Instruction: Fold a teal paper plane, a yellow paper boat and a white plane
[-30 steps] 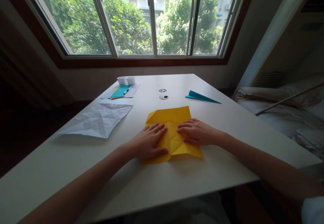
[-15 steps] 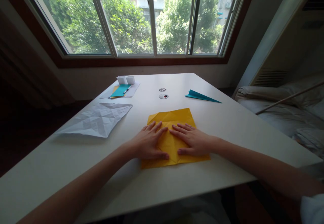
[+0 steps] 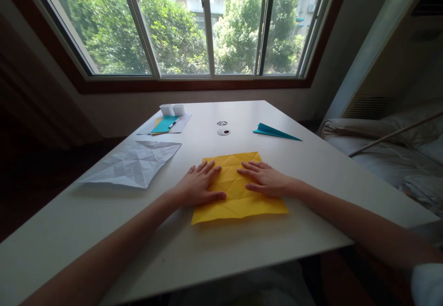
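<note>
A creased sheet of yellow paper (image 3: 231, 183) lies unfolded on the white table (image 3: 194, 250) in front of me, its near edge lifted slightly. On its left side rests my left hand (image 3: 200, 185), flat with fingers stretched out. My right hand (image 3: 265, 180) lies on the right side of the sheet, fingers spread and pointing left. Neither hand grips anything. Fold lines run across the paper between the hands. Parts of both side edges are hidden under the palms.
Left of the yellow sheet lies creased white paper (image 3: 134, 163). Behind it are teal paper (image 3: 165, 123), a pen (image 3: 173, 124) and small white containers (image 3: 172, 109). A folded teal paper plane (image 3: 277, 132) sits at the right. Round table inserts (image 3: 223, 132) show mid-table.
Both hands have slid a little apart. My right hand has shifted up and right, and my left hand slightly up and left. The paper's near edge has risen a little.
</note>
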Motion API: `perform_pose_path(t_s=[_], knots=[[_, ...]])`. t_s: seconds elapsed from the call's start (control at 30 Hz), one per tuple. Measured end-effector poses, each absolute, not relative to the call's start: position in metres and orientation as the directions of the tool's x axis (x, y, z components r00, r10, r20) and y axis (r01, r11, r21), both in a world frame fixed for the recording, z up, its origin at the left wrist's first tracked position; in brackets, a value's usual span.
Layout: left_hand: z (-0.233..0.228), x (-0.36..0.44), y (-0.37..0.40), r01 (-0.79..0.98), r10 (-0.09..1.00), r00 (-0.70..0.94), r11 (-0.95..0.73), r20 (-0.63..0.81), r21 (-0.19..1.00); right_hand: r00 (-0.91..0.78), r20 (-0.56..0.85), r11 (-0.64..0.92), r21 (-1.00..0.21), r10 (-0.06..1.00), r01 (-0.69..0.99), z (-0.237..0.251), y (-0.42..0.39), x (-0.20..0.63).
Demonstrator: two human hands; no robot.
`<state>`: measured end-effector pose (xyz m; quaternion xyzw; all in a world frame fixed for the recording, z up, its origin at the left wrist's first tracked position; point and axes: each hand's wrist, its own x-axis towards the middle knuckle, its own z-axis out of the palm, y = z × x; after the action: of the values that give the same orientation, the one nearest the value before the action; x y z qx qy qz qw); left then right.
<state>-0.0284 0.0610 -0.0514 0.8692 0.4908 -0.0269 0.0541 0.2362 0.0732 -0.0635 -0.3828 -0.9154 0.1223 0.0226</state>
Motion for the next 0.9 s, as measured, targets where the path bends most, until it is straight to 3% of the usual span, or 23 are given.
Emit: perform_pose_path(t_s=[0.17, 0.6, 0.73, 0.9], knots=[[-0.053, -0.031, 0.063, 0.875, 0.870, 0.483, -0.479, -0.102, 0.062, -0.553, -0.039, 0.540, -0.164, 0.832, 0.825, -0.073, 0.097, 0.253], [-0.064, -0.062, 0.090, 0.975, 0.973, 0.207, -0.197, -0.100, 0.100, -0.490, -0.034, 0.479, -0.167, 0.871, 0.862, -0.076, 0.098, 0.280], [-0.061, -0.062, 0.097, 0.921, 0.960, 0.277, -0.257, -0.028, 0.292, -0.465, -0.003, 0.458, -0.163, 0.885, 0.874, -0.079, 0.101, 0.280], [-0.055, -0.054, 0.094, 0.692, 0.966, 0.237, -0.245, 0.106, 0.680, -0.436, 0.025, 0.432, -0.198, 0.900, 0.880, -0.076, 0.100, 0.275]])
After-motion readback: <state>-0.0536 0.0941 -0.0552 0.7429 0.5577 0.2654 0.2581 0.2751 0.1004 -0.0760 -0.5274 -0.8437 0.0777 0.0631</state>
